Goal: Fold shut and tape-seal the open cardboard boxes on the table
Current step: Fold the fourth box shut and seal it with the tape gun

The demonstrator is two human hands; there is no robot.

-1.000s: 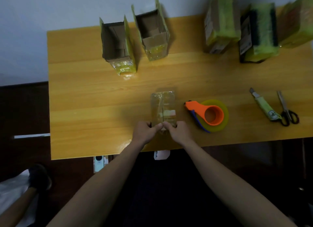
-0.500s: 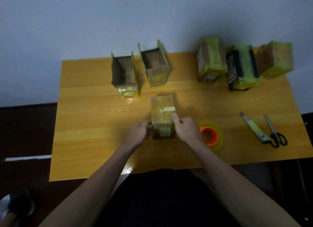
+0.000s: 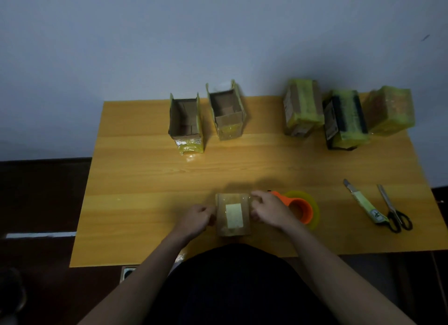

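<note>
Left hand (image 3: 197, 219) and right hand (image 3: 269, 212), fingers curled, grip opposite sides of glossy taped cardboard box (image 3: 233, 214) (pale rectangular label on top) at near edge of wood-grain table (image 3: 145, 179). Two open boxes (image 3: 185, 121) stand far side. Orange tape dispenser (image 3: 299, 209) just right.

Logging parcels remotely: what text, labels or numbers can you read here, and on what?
Nothing reads with certainty.
Pale label on the box held by left hand and right hand: blank or blurred.
White stickers on sealed boxes and: too small.
Utility knife handle mark: blurred.
</note>
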